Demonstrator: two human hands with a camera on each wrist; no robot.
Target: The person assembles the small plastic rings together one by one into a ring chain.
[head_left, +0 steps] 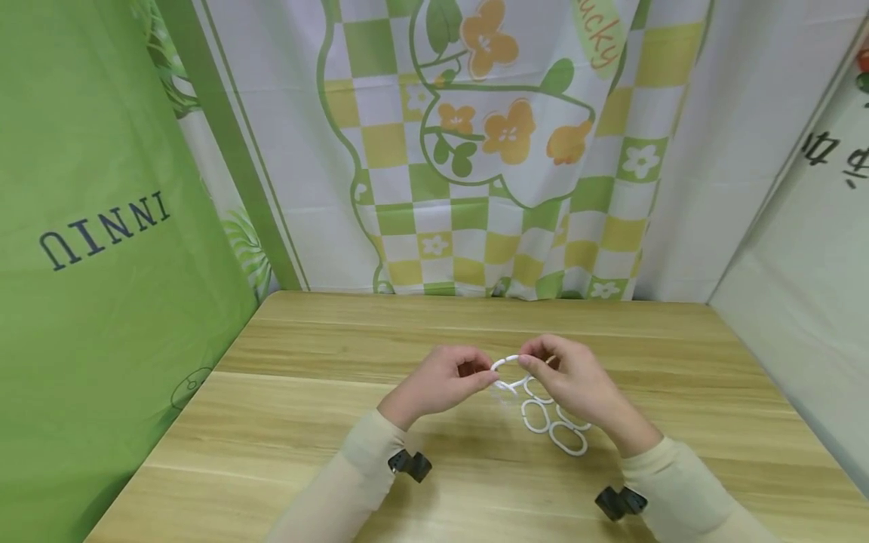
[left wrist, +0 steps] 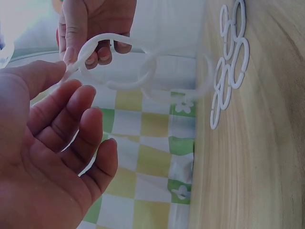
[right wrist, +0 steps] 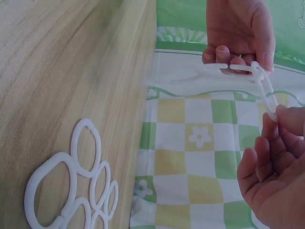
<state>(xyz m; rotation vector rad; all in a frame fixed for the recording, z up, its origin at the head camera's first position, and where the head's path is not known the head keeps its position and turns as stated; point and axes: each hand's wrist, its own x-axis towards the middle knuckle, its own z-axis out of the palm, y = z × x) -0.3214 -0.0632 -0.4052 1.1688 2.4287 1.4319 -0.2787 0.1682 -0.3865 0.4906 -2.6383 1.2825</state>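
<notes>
My left hand (head_left: 441,385) and right hand (head_left: 577,381) are close together above the table. Between thumb and fingertips, each pinches an end of a white oval plastic ring (right wrist: 265,93). From it, near the left fingertips, hangs a second white ring (left wrist: 112,36). Another linked ring (left wrist: 209,71) dangles below, blurred in the left wrist view. Several similar white rings (head_left: 526,416) lie in a cluster on the table, below and partly hidden by my right hand. Small gaps show in some of their loops.
The wood-grain table (head_left: 305,422) stretches around both hands. A checked, flower-printed curtain (head_left: 468,226) hangs behind its far edge. Green fabric (head_left: 102,302) borders the left side, and a white cloth (head_left: 808,249) the right. Each sleeve carries a small black device (head_left: 410,465).
</notes>
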